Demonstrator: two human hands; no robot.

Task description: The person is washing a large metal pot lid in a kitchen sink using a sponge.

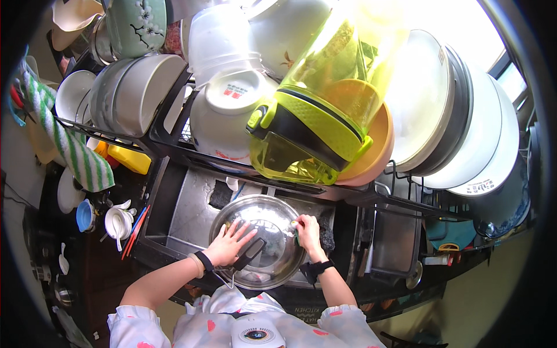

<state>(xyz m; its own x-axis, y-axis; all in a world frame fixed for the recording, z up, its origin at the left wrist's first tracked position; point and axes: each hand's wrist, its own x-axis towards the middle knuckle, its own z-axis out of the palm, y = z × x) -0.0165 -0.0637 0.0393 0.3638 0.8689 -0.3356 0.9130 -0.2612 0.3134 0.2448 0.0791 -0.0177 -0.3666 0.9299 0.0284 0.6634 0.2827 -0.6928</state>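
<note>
A round metal pot lid (265,217) with a black handle sits over the sink, its shiny surface facing up. On its left part rests my left hand (230,245), fingers spread flat beside the handle. At the lid's right rim, my right hand (308,232) pinches a small green thing, mostly hidden by the fingers; it looks like a scrubbing pad. Both wrists wear black bands. Right of that hand lies a dark mesh scourer (326,235) in the sink.
Above the sink, a black dish rack (300,187) holds bowls, plates and a yellow-green plastic bottle (322,108). A striped towel (72,135) hangs at left. Small bowls with spoons (118,222) stand left of the metal sink (185,217); a metal tray (394,239) is at right.
</note>
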